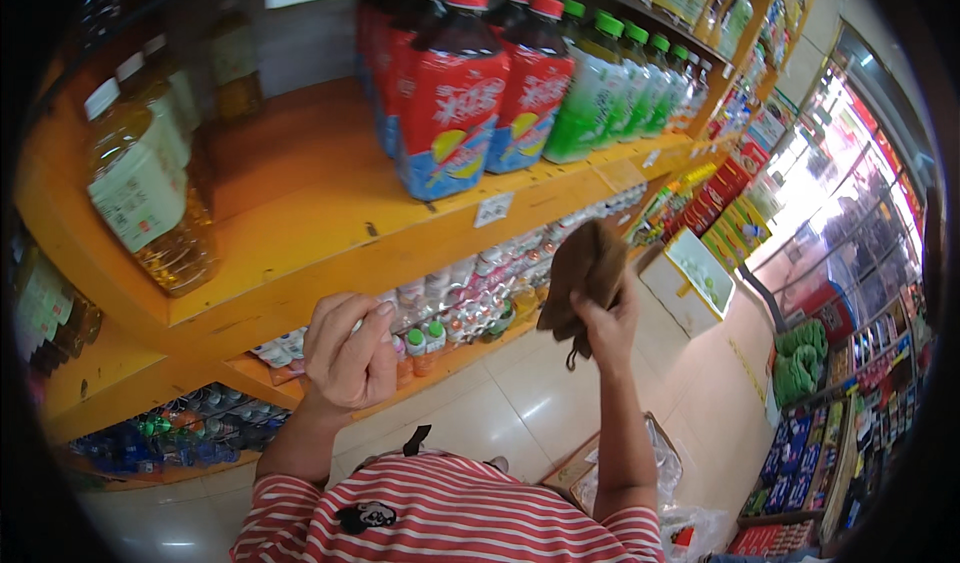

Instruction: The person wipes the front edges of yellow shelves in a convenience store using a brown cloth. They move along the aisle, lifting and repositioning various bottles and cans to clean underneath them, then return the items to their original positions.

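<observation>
My right hand (604, 323) grips a folded brown cloth (581, 274), with a small loop hanging from its lower end. In front of the shelf, my left hand (349, 357) is raised with its fingers curled in, and no object shows clearly in it. Beyond both hands runs an orange wooden shelf (300, 195). Red-labelled plastic drink bottles (457, 105) with red caps stand on it in rows. To their right are green-labelled bottles (589, 105) with green caps. At the shelf's left end stands a large bottle of amber liquid (146, 188).
Small bottles in shrink-wrapped packs (457, 300) fill the lower shelf. A white foam box (686, 285) with green round items stands on the tiled floor. An open cardboard box (577, 473) and plastic bags (690, 529) lie near me. Packed goods (802, 458) line the right side.
</observation>
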{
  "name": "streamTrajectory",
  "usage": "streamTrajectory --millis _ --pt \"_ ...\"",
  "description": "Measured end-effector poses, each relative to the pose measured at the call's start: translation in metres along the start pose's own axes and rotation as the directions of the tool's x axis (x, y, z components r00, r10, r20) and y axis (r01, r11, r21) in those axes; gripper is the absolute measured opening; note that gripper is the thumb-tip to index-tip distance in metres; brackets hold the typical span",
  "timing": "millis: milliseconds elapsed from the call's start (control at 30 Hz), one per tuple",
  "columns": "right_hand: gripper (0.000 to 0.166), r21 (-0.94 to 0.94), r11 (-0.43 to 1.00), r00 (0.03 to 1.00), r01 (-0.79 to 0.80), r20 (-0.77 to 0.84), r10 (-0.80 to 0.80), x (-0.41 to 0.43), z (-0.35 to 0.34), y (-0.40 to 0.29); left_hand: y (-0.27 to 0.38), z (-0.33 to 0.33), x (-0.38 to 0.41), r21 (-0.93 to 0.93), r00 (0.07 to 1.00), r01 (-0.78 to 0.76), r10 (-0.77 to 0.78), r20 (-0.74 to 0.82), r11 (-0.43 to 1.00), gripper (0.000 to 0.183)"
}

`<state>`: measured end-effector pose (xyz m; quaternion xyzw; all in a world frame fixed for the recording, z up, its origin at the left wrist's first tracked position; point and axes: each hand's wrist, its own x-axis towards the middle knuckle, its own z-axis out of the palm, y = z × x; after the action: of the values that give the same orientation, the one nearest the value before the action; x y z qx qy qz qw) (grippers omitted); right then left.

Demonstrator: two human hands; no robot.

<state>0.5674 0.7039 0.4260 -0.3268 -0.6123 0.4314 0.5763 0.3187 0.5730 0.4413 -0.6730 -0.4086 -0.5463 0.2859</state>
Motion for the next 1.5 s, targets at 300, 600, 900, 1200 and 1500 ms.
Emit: streamTrajectory --millis 300,600,900,1200,1500 --pt "0.039 -0.369 0.716 0.77 0.592 -0.002 -0.638 0.116 0.084 -0.081 -0.022 -0.006 0.013 -0.014 0.996 0.092 -0.092 0.01 0.996 0.03" --pt "0.041 -0.584 0.744 0.945 0.325 0.175 -0.276 0.121 0.079 -0.057 -0.013 -0.019 -0.006 -0.019 0.985 0.159 -0.157 0.072 0.987 0.026" --pt "0.051 0.126 0.988 0.859 -0.086 0.512 0.01 -0.013 0.126 -0.018 0.002 -0.001 -0.001 -0.255 0.859 0.481 -0.391 0.332 0.839 0.065" --pt "0.062 0.326 0.931 0.674 0.162 0.652 -0.346 0.018 0.118 -0.022 0.01 0.033 0.017 -0.317 0.756 0.655 -0.607 0.245 0.687 0.077" --pt "0.058 -0.135 0.835 0.844 0.533 0.147 -0.515 0.062 0.109 -0.014 -0.066 0.038 0.099 -0.26 0.829 0.44 -0.5 -0.249 0.859 0.053"
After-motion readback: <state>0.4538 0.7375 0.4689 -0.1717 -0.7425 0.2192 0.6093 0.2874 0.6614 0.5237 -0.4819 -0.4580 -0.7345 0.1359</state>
